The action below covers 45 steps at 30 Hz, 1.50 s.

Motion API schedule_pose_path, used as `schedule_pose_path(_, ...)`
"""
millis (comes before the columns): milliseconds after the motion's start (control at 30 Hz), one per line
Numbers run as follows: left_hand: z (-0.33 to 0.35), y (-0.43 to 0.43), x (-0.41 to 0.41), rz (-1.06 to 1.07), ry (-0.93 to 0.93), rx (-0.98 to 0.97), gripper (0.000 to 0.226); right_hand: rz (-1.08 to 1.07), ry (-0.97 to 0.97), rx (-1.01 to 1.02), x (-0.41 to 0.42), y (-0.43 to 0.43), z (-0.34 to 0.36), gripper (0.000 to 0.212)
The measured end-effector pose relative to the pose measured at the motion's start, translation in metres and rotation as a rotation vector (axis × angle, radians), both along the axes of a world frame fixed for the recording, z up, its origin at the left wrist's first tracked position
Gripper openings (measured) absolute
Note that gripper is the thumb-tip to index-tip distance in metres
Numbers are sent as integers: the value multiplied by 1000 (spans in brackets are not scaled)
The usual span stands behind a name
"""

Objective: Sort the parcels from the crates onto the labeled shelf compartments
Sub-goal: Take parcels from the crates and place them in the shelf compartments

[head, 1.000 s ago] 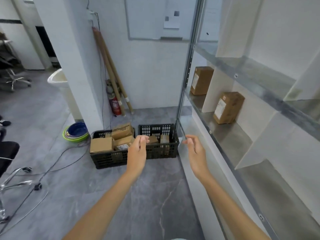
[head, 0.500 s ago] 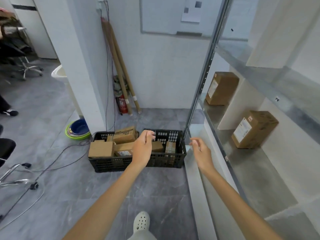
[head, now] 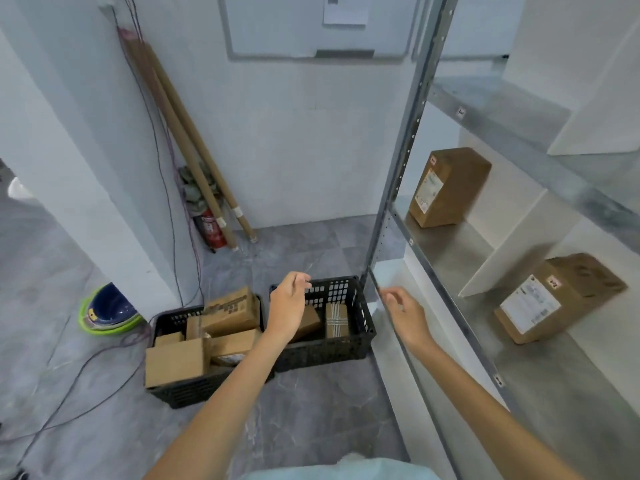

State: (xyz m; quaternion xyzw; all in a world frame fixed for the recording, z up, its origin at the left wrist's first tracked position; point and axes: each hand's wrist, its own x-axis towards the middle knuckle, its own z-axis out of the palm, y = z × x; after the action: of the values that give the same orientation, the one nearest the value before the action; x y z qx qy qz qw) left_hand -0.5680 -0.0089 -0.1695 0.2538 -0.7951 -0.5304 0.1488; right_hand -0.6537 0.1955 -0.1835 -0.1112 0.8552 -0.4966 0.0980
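left hand (head: 288,306) nearer crate (head: 325,353), right hand (head: 406,315) relaxed

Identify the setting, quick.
Probably a storeroom or parcel-sorting corner: a metal shelf rack holding labelled parcels, two black crates of parcels beside it, and a fire extinguisher.

Brown parcels (head: 175,362) in black crates (head: 332,348); grey floor (head: 311,424).

Empty hands (head: 287,306) over crates (head: 325,348), parcels (head: 173,362) inside
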Motion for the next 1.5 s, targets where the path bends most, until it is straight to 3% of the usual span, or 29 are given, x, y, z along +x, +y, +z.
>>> schedule_pose_path(467, -85, -69, -181, -51, -178, 145, 25, 3, -289, 132, -176, -72, -77, 21)
schedule_pose_path(733, -192, -105, -278, -17, -366, 270, 22, 14, -512, 318, -288, -120, -178, 20)
schedule_pose_path(867, -273, -123, -309, -8, -431, 354, 21, 32, -562, 383, -321, -143, -260, 27)
schedule_pose_path(1067, -460, -122, -339, -29, -630, 320, 30, -63, -731, 467, -342, -147, -450, 32)
schedule_pose_path(1333, -704, -89, -362, -120, -862, 621, 49, -155, -946, 437, -363, -144, -670, 49)
schedule_pose_path(1500, -759, -72, -363, -261, -860, 711, 62, -112, -977, 286, -359, -151, -741, 55)
